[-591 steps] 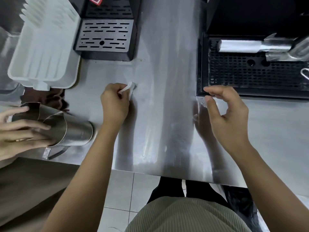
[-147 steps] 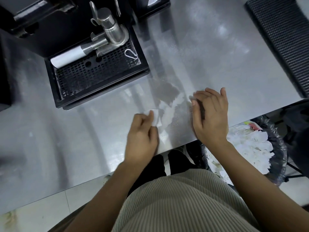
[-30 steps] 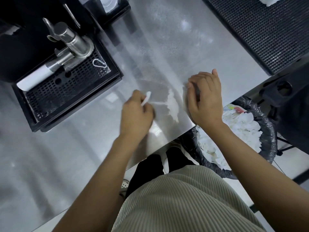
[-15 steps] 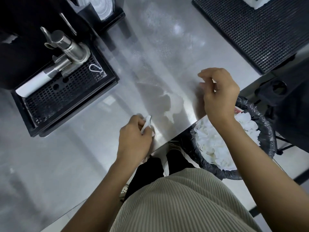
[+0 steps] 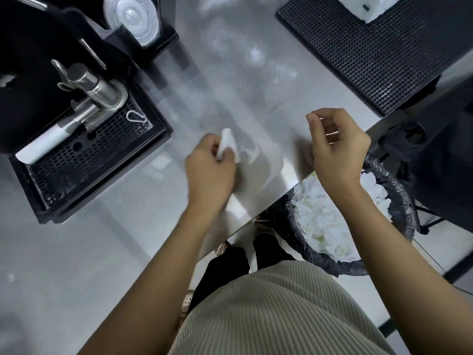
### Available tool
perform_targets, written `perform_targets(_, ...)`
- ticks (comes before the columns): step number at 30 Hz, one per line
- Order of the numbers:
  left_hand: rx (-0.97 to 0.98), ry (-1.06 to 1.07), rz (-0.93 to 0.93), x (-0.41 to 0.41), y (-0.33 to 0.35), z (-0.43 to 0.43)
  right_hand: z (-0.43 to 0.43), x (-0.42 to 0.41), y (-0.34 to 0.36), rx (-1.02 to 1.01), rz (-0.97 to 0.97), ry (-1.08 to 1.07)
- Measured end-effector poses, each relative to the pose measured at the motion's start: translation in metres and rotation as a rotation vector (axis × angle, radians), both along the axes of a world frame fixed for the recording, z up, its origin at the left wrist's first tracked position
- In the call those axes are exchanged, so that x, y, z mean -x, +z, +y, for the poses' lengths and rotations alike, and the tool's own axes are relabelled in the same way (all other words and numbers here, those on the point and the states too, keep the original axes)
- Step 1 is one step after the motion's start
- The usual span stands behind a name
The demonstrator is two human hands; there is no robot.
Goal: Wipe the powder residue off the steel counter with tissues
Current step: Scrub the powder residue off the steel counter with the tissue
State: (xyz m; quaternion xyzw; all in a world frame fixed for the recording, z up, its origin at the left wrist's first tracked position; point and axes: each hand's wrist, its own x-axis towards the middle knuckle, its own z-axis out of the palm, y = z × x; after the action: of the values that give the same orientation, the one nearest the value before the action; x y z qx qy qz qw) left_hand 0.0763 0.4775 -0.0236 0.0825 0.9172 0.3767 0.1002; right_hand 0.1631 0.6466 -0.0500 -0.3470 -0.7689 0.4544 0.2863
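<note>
Steel surface (image 5: 256,85): brushed metal, with a fine pale dusting toward its far side. Powder residue (image 5: 258,156): a whitish smear near the near edge, just beside the left hand on its right. Left hand (image 5: 210,170): blurred, set low over the surface close to the near edge, its grip closed on a small folded white tissue (image 5: 227,143) pinched between thumb and fingers; the tissue's free end points toward the far side and lies at the border of the smear. Right hand (image 5: 335,147): raised over the near edge, apart from the residue, its grip narrow with the fingers curled inward, and nothing visible in it. Bin (image 5: 399,201): black-lined, on the floor below the near edge under the right forearm, holding crumpled white tissues (image 5: 314,213). Black drip tray (image 5: 89,160): perforated, at the left edge, carrying a steel fitting (image 5: 97,93), a white cylinder (image 5: 43,144) and a small metal clip (image 5: 137,116). Clear plastic lid (image 5: 133,14): at the far left. Black ribbed mat (image 5: 371,52): at the far right corner, with a white object (image 5: 368,8) on it, its marking too small to read.
</note>
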Motion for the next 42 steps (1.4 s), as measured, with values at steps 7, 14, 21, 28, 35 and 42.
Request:
perform_targets(7,0.204,-0.009,0.048,0.003,-0.011,-0.034,0.004,-0.006,0.003,0.042,0.014,-0.022)
perform_targets(14,0.088,-0.202,0.027,0.001,-0.016,0.039,0.005,-0.003,-0.008,-0.002,0.012,0.048)
perform_targets(21,0.156,-0.231,0.006,0.009,0.004,0.011,0.019,0.002,-0.004,-0.072,0.052,0.032)
perform_targets(28,0.14,-0.133,-0.284,-0.042,-0.003,-0.012,0.017,-0.011,-0.014,0.056,0.047,-0.037)
perform_targets(35,-0.045,-0.209,-0.172,-0.027,-0.013,0.055,0.013,-0.009,-0.011,0.051,0.052,0.002)
perform_targets(42,0.119,-0.077,0.031,0.011,-0.005,0.001,0.024,-0.025,-0.007,0.016,0.073,-0.092)
